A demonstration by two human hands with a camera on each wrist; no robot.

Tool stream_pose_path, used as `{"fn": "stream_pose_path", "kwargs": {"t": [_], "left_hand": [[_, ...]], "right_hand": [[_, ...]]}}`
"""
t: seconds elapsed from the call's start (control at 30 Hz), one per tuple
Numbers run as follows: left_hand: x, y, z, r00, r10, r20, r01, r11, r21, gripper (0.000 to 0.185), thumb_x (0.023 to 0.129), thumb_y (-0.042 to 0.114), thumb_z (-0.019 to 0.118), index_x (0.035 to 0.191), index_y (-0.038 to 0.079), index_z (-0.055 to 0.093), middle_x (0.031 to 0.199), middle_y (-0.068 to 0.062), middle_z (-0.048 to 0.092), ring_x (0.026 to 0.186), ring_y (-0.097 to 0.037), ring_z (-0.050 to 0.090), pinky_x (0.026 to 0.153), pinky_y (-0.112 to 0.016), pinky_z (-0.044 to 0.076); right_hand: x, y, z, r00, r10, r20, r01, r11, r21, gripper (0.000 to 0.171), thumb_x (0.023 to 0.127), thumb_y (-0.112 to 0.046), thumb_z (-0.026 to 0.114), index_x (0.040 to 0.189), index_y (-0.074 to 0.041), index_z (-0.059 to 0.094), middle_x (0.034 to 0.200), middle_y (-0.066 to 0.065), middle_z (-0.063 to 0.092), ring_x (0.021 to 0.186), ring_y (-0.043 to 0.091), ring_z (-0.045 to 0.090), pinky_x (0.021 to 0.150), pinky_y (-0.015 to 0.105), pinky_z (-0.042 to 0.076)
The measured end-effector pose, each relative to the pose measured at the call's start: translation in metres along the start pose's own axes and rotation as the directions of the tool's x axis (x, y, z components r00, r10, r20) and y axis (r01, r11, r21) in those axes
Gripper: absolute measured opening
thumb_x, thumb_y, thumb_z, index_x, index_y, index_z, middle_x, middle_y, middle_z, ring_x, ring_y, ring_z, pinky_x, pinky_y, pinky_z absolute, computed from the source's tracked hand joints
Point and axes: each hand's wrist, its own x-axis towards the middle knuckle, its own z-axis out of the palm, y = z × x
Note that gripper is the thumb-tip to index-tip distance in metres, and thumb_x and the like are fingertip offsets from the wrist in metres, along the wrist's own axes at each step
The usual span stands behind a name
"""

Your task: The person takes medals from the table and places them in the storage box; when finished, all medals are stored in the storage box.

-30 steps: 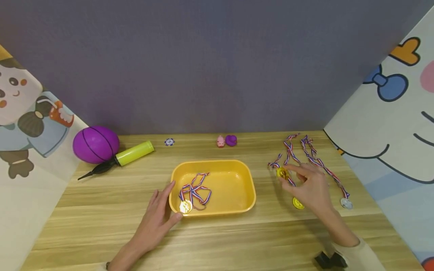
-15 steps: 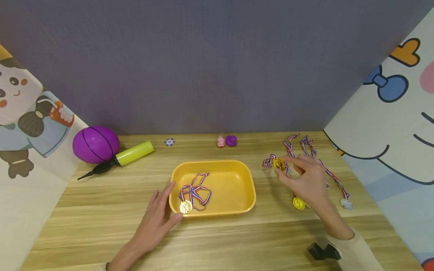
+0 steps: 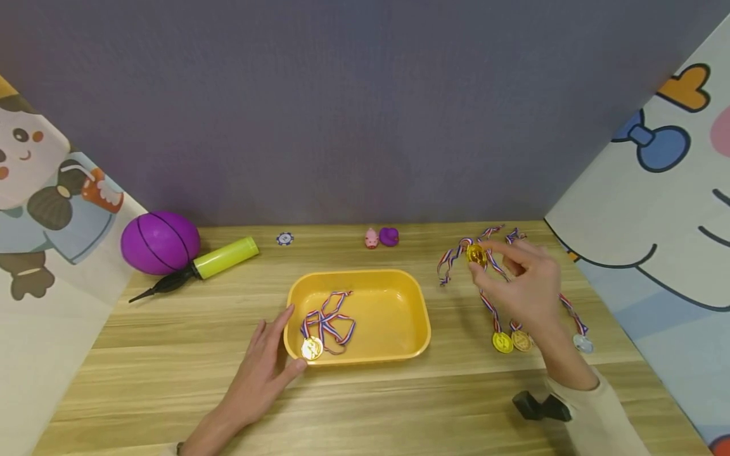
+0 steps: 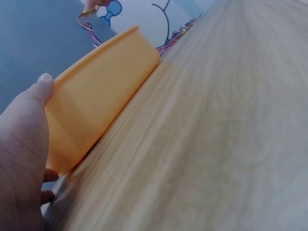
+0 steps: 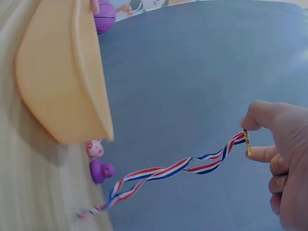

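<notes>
Purple ball (image 3: 160, 242) sits far left by my pump (image 3: 213, 261). My left hand (image 3: 259, 373) lies flat, fingers straight, touching the near left corner of the yellow tray (image 3: 399, 345), where one medal (image 3: 312, 348) already lies. To the right, my right hand (image 3: 527, 288) pinches a gold medal (image 3: 476, 254) by thumb and finger, lifted off the table (image 3: 365, 405). Its ribbon (image 3: 450, 263) hangs down toward the left. The tray is left of this hand, so the right hand is nearer. More medals (image 3: 511, 341) lie near it.

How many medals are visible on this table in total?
5: one in the yellow tray at, one pinched by the right hand at, three on the table at. Others may be hidden.
</notes>
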Motion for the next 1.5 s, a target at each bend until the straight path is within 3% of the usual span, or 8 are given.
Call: {"fn": "stream_pose_path", "kwargs": {"t": [0.27,0.5,0.7,0.87,1.03,1.5], "left_hand": [[0.0,-0.001,0.0,1.0,0.0,0.002,0.0,1.0,0.003,0.091,0.107,0.039,0.071,0.179,0.024,0.019,0.177,-0.018,0.039,0.157,-0.049,0.042,0.139,-0.036,-0.001],[0.001,0.0,0.0,1.0,0.0,0.003,0.0,1.0,0.005,0.091,0.107,0.039,0.071,0.179,0.023,0.019,0.176,-0.018,0.04,0.157,-0.048,0.043,0.139,-0.037,-0.001],[0.001,0.001,0.0,1.0,0.002,0.005,-0.002,1.0,0.002,0.091,0.107,0.039,0.071,0.179,0.023,0.019,0.176,-0.017,0.04,0.157,-0.046,0.044,0.14,-0.04,0.0],[0.001,0.0,0.0,1.0,0.005,0.0,-0.005,1.0,0.005,0.091,0.107,0.039,0.072,0.179,0.023,0.019,0.176,-0.017,0.04,0.157,-0.046,0.044,0.14,-0.038,0.0],[0.001,0.0,0.001,1.0,0.01,0.001,-0.01,1.0,0.005,0.092,0.106,0.038,0.073,0.179,0.023,0.019,0.177,-0.016,0.04,0.157,-0.045,0.044,0.14,-0.04,0.001],[0.0,-0.001,0.0,1.0,0.002,0.002,-0.002,1.0,0.006,0.091,0.107,0.039,0.072,0.179,0.023,0.019,0.177,-0.016,0.039,0.157,-0.046,0.043,0.139,-0.036,-0.001]], "right_hand": [[0.012,-0.009,-0.004,0.997,-0.057,-0.051,0.059,0.998,0.038,0.026,0.073,0.002,0.087,0.098,0.006,0.085,0.059,0.006,0.032,0.065,0.005,0.025,0.067,0.027,0.021],[0.021,-0.019,-0.005,0.993,-0.069,-0.096,0.075,0.995,0.06,0.026,0.073,-0.004,0.087,0.097,0.006,0.086,0.06,0.006,0.034,0.068,0.007,0.029,0.076,0.027,0.022],[0.025,-0.026,-0.006,0.99,-0.092,-0.11,0.101,0.991,0.086,0.028,0.074,-0.009,0.088,0.098,0.006,0.086,0.062,0.003,0.037,0.067,0.004,0.031,0.074,0.026,0.022],[0.027,-0.035,0.0,0.982,-0.126,-0.14,0.145,0.98,0.135,0.035,0.075,-0.021,0.086,0.096,0.007,0.085,0.06,0.003,0.033,0.068,0.005,0.029,0.078,0.027,0.022],[0.027,-0.046,0.008,0.972,-0.152,-0.178,0.185,0.965,0.184,0.034,0.074,-0.02,0.086,0.093,0.007,0.085,0.06,0.001,0.031,0.067,0.006,0.028,0.079,0.027,0.023],[0.019,-0.061,0.031,0.982,-0.158,-0.101,0.178,0.955,0.238,0.032,0.075,-0.022,0.088,0.096,0.001,0.087,0.06,0.003,0.033,0.067,0.01,0.03,0.082,0.03,0.023]]}}
